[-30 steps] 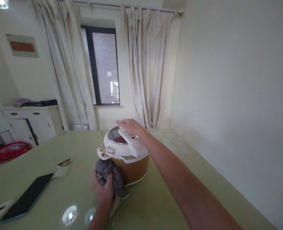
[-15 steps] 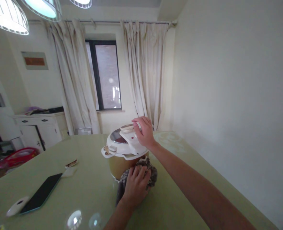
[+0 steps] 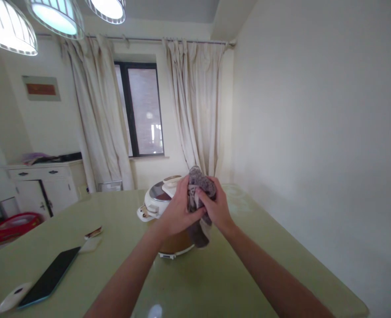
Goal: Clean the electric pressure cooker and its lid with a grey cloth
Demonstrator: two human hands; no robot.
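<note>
Clutching a bunched grey-brown fuzzy cloth (image 3: 200, 176) above a glossy pale green table (image 3: 255, 260): gripped on one side by the half-closed bare left hand (image 3: 176, 212), on the other by the half-closed bare right hand (image 3: 220, 207), with the thumb across its front. Holding it before the right part of a round white-lidded cooker with a brown body (image 3: 177, 244), so hiding much of that. Cannot tell of any contact between cloth and cooker. Farther left on the table, see a flat black slab with a teal edge (image 3: 51, 276) beside a smooth white oval object (image 3: 15, 297). Beyond, see a white two-drawer cabinet (image 3: 59, 185) near cream curtains (image 3: 94, 119) flanking a dark-framed window (image 3: 145, 110).
</note>
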